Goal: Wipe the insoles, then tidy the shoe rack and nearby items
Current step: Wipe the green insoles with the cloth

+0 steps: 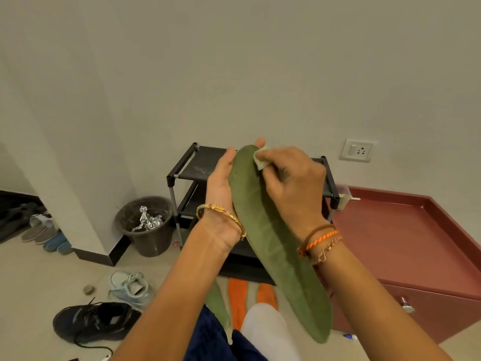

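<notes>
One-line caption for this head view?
Left hand holds a long green insole; right hand wipes its tip with a pale cloth.

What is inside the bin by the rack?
The bin holds crumpled foil on top of dark contents. Anything deeper is hidden by the foil and the bin's wall.

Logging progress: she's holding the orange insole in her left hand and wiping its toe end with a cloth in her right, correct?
Not quite. The head view shows the held insole is green, not orange; the orange insoles lie on the floor. The left hand holds it, and the right hand wipes with the cloth.
</notes>
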